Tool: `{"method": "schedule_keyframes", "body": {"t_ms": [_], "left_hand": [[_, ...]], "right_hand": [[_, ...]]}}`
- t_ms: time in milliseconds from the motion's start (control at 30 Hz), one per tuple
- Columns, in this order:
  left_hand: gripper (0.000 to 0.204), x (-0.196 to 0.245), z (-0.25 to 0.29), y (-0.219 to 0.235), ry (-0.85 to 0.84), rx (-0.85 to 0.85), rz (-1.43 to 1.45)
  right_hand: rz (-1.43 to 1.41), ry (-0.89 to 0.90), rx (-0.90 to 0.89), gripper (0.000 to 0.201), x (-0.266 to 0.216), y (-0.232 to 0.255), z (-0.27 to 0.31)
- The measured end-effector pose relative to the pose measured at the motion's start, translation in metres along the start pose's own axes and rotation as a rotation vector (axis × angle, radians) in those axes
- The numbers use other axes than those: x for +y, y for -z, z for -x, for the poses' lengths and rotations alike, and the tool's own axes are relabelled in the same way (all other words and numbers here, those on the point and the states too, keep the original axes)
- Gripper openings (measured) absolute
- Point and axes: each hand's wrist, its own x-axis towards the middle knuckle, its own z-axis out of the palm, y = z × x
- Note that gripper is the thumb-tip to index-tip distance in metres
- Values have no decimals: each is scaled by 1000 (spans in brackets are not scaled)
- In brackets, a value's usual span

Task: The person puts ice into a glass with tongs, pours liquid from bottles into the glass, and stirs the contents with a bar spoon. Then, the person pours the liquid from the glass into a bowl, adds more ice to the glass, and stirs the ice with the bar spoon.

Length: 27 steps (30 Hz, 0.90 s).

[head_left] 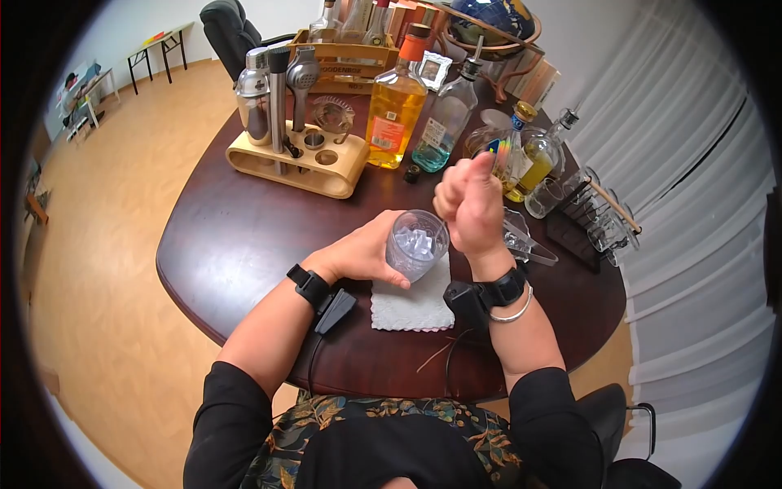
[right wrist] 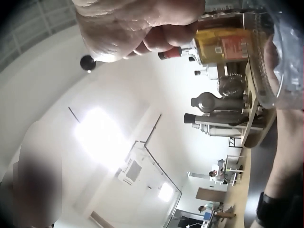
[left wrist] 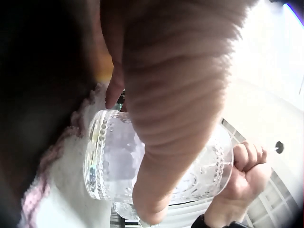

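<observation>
My left hand (head_left: 362, 248) grips a clear patterned glass (head_left: 415, 259) holding ice, its thumb at the near side. In the left wrist view, fingers of the left hand (left wrist: 171, 109) cross the glass (left wrist: 116, 156). Beside and above the rim, my right hand (head_left: 474, 208) is curled with its thumb raised. The right wrist view shows this hand (right wrist: 142, 23) curled round what looks like a thin twisted rod (right wrist: 221, 13), with a dark round end (right wrist: 88, 63) past the fingers; most of the rod is hidden. A white cloth (head_left: 411, 308) lies below the glass.
A wooden stand (head_left: 338, 182) with bar tools is at the back left. An orange-labelled bottle (head_left: 393, 110) and a clear bottle (head_left: 446, 118) stand behind the hands. Right of them are tongs (head_left: 533, 246), small glasses (head_left: 544, 198) and a dark rack (head_left: 574, 240).
</observation>
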Motion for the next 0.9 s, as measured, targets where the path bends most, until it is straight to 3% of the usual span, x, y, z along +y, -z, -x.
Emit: {"method": "schedule_keyframes", "body": {"t_ms": [67, 133, 300, 400, 600, 633, 667, 733, 800, 900], "left_hand": [[104, -1, 0, 1, 35, -40, -44], [106, -3, 1, 1, 58, -72, 22], [109, 0, 0, -1, 82, -142, 575], [105, 13, 1, 1, 61, -45, 630], [103, 25, -2, 4, 109, -32, 712], [104, 24, -1, 5, 127, -29, 708], [92, 22, 0, 4, 90, -10, 679], [68, 15, 2, 1, 19, 26, 620], [54, -5, -4, -2, 106, 71, 773], [56, 4, -7, -5, 264, 148, 919]], "right_hand": [[-143, -19, 188, 56, 3, 6, 4], [-188, 81, 298, 57, 7, 12, 8], [-141, 171, 286, 58, -1, 11, 21], [-193, 238, 277, 58, -23, 7, 19], [6, 442, -309, 57, -15, 8, 16], [90, 423, -358, 55, -11, 7, 18], [173, 402, -405, 53, -6, 6, 20], [177, 191, -446, 50, 7, 9, 20], [146, 78, -259, 54, 21, 5, 24], [104, 170, -5, 56, 27, 2, 25]]}}
